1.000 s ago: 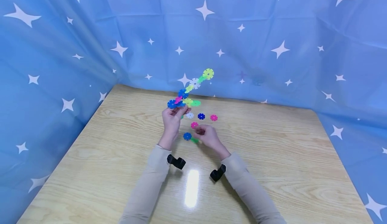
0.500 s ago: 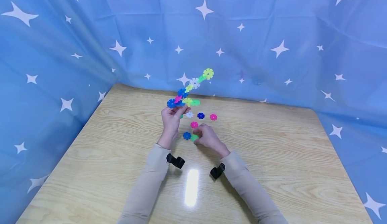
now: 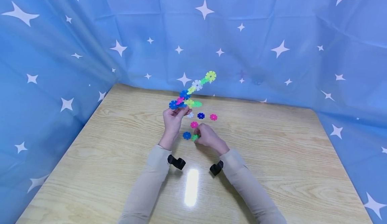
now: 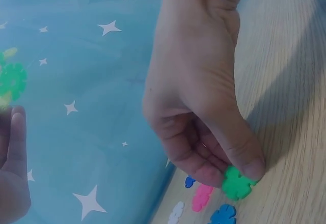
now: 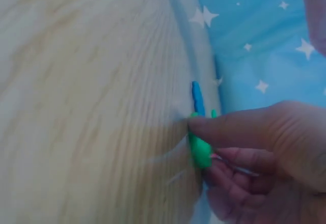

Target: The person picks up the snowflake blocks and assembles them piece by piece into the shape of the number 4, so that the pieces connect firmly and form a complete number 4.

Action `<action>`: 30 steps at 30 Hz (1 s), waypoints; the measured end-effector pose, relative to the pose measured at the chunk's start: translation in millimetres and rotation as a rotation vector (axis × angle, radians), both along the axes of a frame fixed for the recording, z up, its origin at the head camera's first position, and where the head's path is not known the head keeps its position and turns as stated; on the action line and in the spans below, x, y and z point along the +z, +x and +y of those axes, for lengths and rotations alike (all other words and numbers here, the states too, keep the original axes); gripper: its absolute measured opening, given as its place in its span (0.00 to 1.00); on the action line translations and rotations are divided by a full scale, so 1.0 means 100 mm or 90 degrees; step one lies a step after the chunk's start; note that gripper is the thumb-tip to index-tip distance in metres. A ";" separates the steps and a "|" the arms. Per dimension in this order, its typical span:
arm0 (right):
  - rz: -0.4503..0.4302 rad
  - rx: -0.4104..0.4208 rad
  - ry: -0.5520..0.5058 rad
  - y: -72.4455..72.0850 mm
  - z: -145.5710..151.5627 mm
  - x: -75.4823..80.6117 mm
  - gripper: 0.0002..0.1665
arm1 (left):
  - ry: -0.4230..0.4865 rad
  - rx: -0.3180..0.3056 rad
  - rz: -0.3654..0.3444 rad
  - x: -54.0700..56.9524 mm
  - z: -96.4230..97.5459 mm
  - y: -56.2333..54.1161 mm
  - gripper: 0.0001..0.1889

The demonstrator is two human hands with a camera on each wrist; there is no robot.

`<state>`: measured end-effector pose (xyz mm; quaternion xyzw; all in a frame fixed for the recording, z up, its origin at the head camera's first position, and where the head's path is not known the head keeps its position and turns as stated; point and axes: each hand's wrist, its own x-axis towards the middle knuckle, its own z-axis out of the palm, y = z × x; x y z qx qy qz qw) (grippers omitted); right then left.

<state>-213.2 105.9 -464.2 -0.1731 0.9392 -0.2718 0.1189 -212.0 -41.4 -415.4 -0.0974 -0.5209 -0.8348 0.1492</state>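
Observation:
In the head view my left hand (image 3: 172,122) grips the lower end of a chain of interlocking notched plastic discs (image 3: 197,85), raised over the back of the table. Blue, pink, yellow, white and green discs make up the chain, which slants up to the right. My right hand (image 3: 209,136) pinches a loose green notched disc (image 4: 237,184) between thumb and fingers, low over the tabletop. Beside that disc lies a blue disc (image 3: 186,135). A pink disc (image 3: 194,125) rests just beyond the right fingertips. Only part of the chain shows in the left wrist view.
Farther back on the wooden table (image 3: 272,157) lie a white disc (image 3: 190,115), a dark blue disc (image 3: 201,116) and another pink disc (image 3: 213,117). A blue star-patterned curtain (image 3: 242,42) hangs behind the table's back edge and along its sides.
My right hand has come down from beside the pink disc to the green disc and now pinches it. The chain in my left hand has shifted slightly right and down.

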 end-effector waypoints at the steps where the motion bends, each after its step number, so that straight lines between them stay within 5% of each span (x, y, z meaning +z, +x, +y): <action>1: -0.001 0.000 -0.009 0.00 0.01 -0.01 0.16 | 0.000 -0.001 0.001 0.00 0.00 0.00 0.07; 19: 0.015 -0.002 -0.242 0.07 0.25 -0.16 0.13 | 0.006 0.009 0.002 -0.02 0.04 0.00 0.07; 30: -0.009 -0.141 -0.429 0.18 0.36 0.19 0.14 | 0.011 0.003 0.010 -0.02 0.04 0.01 0.06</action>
